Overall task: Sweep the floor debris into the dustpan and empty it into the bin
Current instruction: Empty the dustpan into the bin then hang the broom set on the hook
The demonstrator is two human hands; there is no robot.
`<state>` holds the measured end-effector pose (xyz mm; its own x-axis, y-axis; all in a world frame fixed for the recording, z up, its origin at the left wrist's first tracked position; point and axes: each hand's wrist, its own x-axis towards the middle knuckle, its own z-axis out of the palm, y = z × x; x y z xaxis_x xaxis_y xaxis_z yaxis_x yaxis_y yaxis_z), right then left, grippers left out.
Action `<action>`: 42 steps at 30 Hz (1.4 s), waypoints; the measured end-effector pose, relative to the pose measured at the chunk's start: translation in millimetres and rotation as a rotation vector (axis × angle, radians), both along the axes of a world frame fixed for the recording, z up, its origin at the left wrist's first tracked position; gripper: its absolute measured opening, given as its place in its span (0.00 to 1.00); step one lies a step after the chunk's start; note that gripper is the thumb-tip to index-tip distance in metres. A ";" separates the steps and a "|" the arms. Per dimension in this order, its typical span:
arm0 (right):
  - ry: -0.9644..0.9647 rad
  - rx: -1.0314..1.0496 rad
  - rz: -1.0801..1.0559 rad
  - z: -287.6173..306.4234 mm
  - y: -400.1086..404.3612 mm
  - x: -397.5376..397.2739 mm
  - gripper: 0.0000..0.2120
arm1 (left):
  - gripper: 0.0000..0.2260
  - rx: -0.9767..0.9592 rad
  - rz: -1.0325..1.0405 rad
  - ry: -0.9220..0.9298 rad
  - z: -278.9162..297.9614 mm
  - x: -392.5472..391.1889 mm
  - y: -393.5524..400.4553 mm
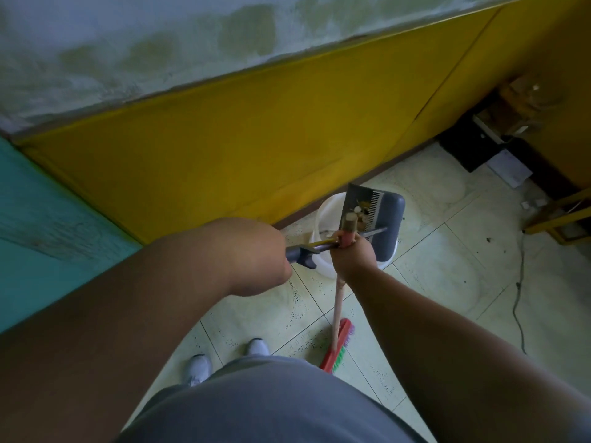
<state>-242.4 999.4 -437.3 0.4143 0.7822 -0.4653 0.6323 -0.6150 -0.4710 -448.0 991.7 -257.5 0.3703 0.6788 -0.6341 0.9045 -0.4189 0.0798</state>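
A grey long-handled dustpan (385, 219) hangs tilted over a white bin (324, 212) that stands against the wall. Bits of debris (361, 207) lie by the comb teeth inside the pan. My left hand (262, 254) grips the grey end of the dustpan's handle, with its fingers mostly hidden behind the wrist. My right hand (353, 255) grips the top of the broom's pale wooden stick (337, 308), right where it crosses the dustpan's metal shaft. The broom's red head (335, 346), with green and purple bristles, rests on the tiled floor near my feet.
A yellow wall panel (256, 145) runs behind the bin, and a teal surface (38, 225) stands at the left. Dark boxes and papers (492, 148) sit in the far right corner, beside a yellow frame (556, 219). A cable (519, 308) trails across the tiles.
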 end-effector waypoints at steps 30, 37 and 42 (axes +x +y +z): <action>0.113 0.174 -0.051 15.6 -6.4 -11.4 0.10 | 0.08 -0.214 0.401 -0.515 -29.3 -38.1 -21.9; 0.040 0.112 -0.012 10.5 -2.6 -3.4 0.04 | 0.15 -0.153 0.497 -0.616 -38.4 -34.0 -33.5; -0.002 0.122 0.017 4.8 -9.0 -4.0 0.02 | 0.14 -0.131 0.492 -0.622 -39.3 -33.0 -37.5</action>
<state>-246.4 990.5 -432.5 0.4011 0.8401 -0.3651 0.6432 -0.5421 -0.5407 -481.0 954.3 -296.8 0.3598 0.7905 -0.4956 0.7568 0.0634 0.6506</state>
